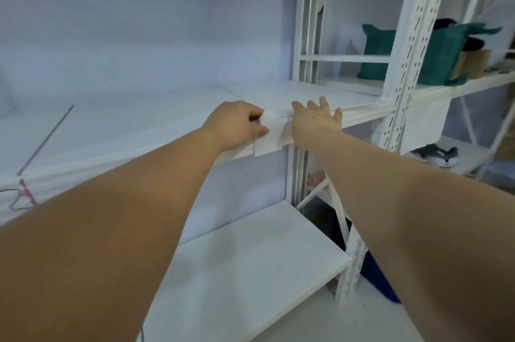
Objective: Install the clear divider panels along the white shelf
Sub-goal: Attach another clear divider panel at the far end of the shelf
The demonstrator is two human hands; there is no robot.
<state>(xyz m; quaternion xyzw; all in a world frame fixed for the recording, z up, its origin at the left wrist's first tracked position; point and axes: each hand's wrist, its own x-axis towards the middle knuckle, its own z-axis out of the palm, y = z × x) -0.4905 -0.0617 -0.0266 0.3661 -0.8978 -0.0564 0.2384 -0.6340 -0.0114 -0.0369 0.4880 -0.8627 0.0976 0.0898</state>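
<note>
White racking against a pale wall, with a bare lower board nearest. Above it at the shelf (306, 96) front edge, the left hand (237, 124) is curled around a small white piece (269, 120), thumb beneath. Just right of that piece, the right hand (315, 121) lies flat and spread, holding nothing. A faint clear panel edge (284, 116) seems to run between them, its length along the shelf's lip; the left hand sits nearer. Beyond, a green bag (434, 54).
</note>
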